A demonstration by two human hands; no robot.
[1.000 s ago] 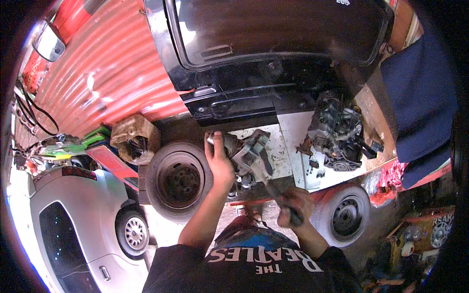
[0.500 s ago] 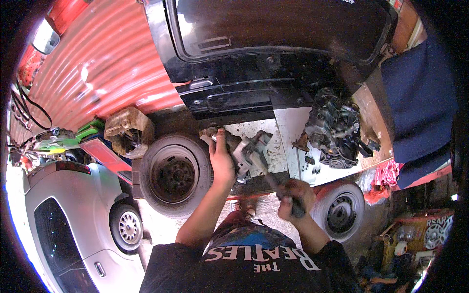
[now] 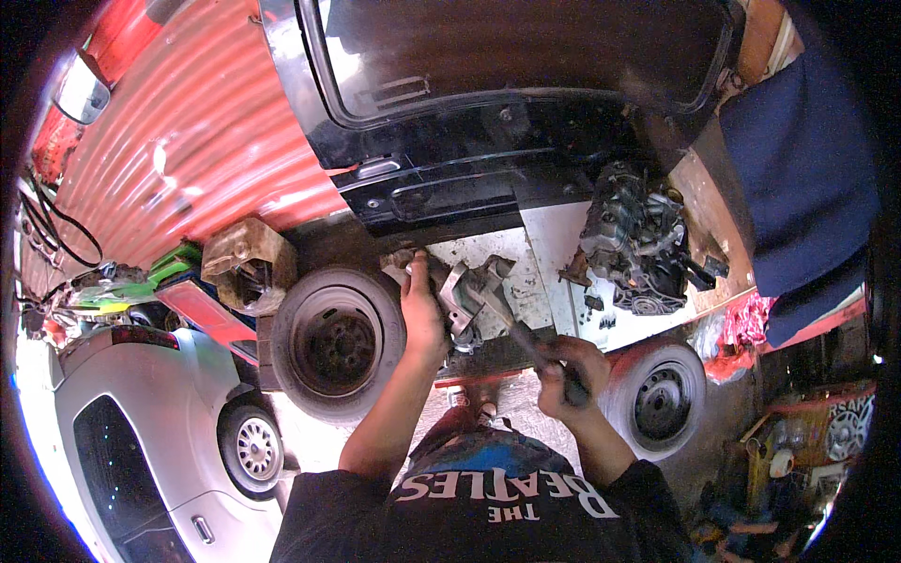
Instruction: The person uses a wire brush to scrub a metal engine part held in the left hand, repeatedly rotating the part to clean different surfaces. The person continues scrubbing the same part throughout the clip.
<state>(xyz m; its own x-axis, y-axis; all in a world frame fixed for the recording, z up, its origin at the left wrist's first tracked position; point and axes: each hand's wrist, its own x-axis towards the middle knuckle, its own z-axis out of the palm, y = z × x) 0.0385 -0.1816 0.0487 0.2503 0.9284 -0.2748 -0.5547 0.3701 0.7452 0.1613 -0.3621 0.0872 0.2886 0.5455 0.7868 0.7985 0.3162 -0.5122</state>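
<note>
My left hand (image 3: 424,317) grips a silver-grey metal car part (image 3: 460,302), which looks like a brake caliper, above the bench edge. Its fingers wrap round the far left side, so that side is partly hidden. In my closed right hand (image 3: 574,368) is a dark-handled hand tool (image 3: 527,343) with a narrow straight shaft. The shaft slants up and left to the caliper, and its tip seems to meet the part's right side. What kind of tip it has cannot be made out.
An engine assembly (image 3: 633,244) stands on the white bench top (image 3: 554,235), small dark pieces beside it. A wheel with tyre (image 3: 338,342) is left of my hands, another wheel (image 3: 657,399) to the right. Behind is a black car panel (image 3: 450,174); a silver car (image 3: 155,422) stands left.
The tool, blurred before, now shows more sharply against the caliper. My right hand has shifted only slightly, and the whole view has tilted a little. Both grips stay the same.
</note>
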